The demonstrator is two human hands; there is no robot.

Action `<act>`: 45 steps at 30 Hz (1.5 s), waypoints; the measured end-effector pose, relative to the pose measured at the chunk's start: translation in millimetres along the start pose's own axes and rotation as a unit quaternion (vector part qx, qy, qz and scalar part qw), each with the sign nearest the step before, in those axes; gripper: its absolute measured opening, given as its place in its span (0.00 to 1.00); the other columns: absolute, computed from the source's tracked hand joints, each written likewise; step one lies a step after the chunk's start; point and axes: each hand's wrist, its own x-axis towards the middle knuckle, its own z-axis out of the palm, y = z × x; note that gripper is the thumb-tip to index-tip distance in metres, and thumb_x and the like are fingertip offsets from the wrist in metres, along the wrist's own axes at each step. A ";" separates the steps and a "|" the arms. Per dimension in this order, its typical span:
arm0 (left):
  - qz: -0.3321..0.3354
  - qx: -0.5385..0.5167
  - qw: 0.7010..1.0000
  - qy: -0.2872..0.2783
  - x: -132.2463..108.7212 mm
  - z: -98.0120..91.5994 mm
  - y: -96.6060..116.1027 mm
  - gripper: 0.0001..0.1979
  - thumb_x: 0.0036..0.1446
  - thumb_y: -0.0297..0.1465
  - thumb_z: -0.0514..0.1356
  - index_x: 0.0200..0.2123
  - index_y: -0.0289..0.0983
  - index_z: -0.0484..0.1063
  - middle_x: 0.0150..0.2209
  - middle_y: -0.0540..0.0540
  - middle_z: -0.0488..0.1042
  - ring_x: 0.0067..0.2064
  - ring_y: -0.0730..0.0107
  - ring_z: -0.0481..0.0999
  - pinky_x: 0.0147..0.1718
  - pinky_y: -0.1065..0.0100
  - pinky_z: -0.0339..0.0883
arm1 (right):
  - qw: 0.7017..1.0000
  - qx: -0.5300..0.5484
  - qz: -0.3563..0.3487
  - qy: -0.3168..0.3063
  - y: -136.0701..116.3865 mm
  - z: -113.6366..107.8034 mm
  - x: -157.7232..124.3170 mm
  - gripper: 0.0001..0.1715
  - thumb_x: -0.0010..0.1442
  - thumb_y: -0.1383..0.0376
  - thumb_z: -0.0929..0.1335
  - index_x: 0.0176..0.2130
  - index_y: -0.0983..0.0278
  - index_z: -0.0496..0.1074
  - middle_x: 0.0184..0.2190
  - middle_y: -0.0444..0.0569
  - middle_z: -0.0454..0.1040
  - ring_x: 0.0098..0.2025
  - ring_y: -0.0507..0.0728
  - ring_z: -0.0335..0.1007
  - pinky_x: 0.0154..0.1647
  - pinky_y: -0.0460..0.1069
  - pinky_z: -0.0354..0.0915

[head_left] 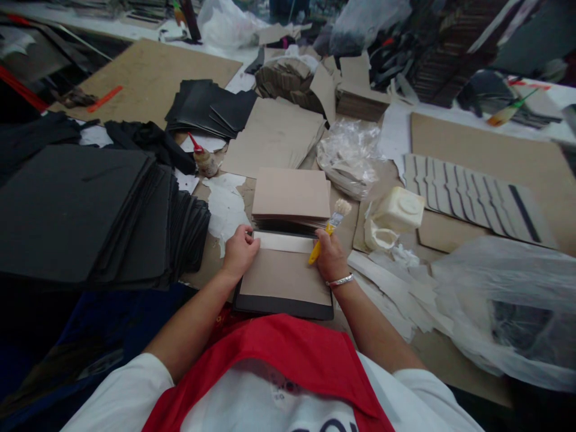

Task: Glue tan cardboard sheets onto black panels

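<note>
A tan cardboard sheet [284, 277] lies on a black backing piece in front of me, with a white strip [283, 242] along its far edge. My left hand [239, 251] is curled, its fingers pinching the strip's left end. My right hand [330, 255] grips a brush [327, 231] with a yellow handle, its bristles pointing up and away, and rests on the strip's right end. Just beyond lies a stack of tan sheets [291, 195].
A tall pile of black sheets [90, 216] fills the left. A glue bottle with a red tip [203, 159] stands behind it. A white plastic container [398, 210], cut white strips [396, 288] and clear plastic bags [504, 306] lie to the right. More cardboard covers the back.
</note>
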 end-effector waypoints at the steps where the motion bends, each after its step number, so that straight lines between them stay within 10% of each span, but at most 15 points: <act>1: 0.007 0.017 1.000 -0.005 -0.1 -1.6 0.7 0.15 0.51 0.31 0.57 0.44 0.37 0.66 0.25 0.52 0.72 0.28 0.69 0.72 0.32 0.69 0.62 | 1.000 -0.008 0.004 -0.004 0.4 -2.3 0.9 0.19 0.60 0.70 0.58 0.50 0.65 0.65 0.37 0.56 0.69 0.38 0.59 0.65 0.38 0.53 0.63; 8: 0.198 0.165 0.965 0.050 -17.4 -2.6 12.2 0.20 0.57 0.33 0.53 0.52 0.33 0.64 0.52 0.34 0.67 0.56 0.54 0.64 0.52 0.57 0.58 | 0.998 -0.047 0.006 0.036 -11.5 -23.1 -4.9 0.15 0.60 0.69 0.60 0.46 0.66 0.67 0.43 0.59 0.71 0.45 0.62 0.65 0.45 0.56 0.61; 13: 0.372 0.199 0.895 -0.144 -35.9 16.9 9.3 0.26 0.59 0.39 0.52 0.58 0.36 0.60 0.61 0.39 0.60 0.63 0.56 0.56 0.60 0.54 0.47 | 0.985 0.042 -0.149 -0.070 -35.3 -12.5 -25.2 0.13 0.61 0.70 0.60 0.45 0.64 0.67 0.51 0.56 0.69 0.53 0.59 0.62 0.53 0.54 0.59; 20: 0.265 0.286 0.920 -0.042 -42.4 -12.1 -16.5 0.30 0.57 0.42 0.53 0.58 0.31 0.60 0.61 0.32 0.58 0.63 0.47 0.55 0.60 0.46 0.41 | 0.989 -0.068 -0.099 -0.085 -13.2 -27.1 -34.1 0.15 0.63 0.69 0.59 0.45 0.65 0.70 0.39 0.57 0.73 0.44 0.60 0.64 0.47 0.53 0.61; 31: 0.298 0.248 0.921 0.044 -76.9 -17.7 -33.4 0.21 0.59 0.39 0.53 0.50 0.31 0.67 0.52 0.35 0.69 0.54 0.53 0.66 0.54 0.56 0.58 | 0.980 -0.068 -0.165 -0.086 3.0 -37.2 -32.0 0.14 0.60 0.73 0.60 0.43 0.66 0.70 0.29 0.52 0.68 0.33 0.58 0.59 0.36 0.50 0.56; 39: 0.307 0.232 0.923 -0.004 -46.6 -5.6 3.1 0.19 0.59 0.34 0.53 0.53 0.35 0.64 0.54 0.39 0.67 0.54 0.58 0.64 0.52 0.58 0.59 | 0.989 -0.006 -0.144 -0.024 -5.3 -36.9 -34.6 0.10 0.60 0.66 0.63 0.43 0.66 0.68 0.43 0.56 0.70 0.43 0.59 0.63 0.44 0.51 0.59; 45: 0.309 0.307 0.897 -0.077 -27.7 2.5 17.3 0.09 0.59 0.34 0.53 0.38 0.37 0.70 0.40 0.41 0.70 0.44 0.58 0.67 0.40 0.59 0.59 | 0.988 -0.053 -0.130 -0.069 -13.5 -27.1 -27.1 0.11 0.62 0.69 0.61 0.43 0.66 0.70 0.31 0.52 0.70 0.35 0.58 0.62 0.38 0.49 0.57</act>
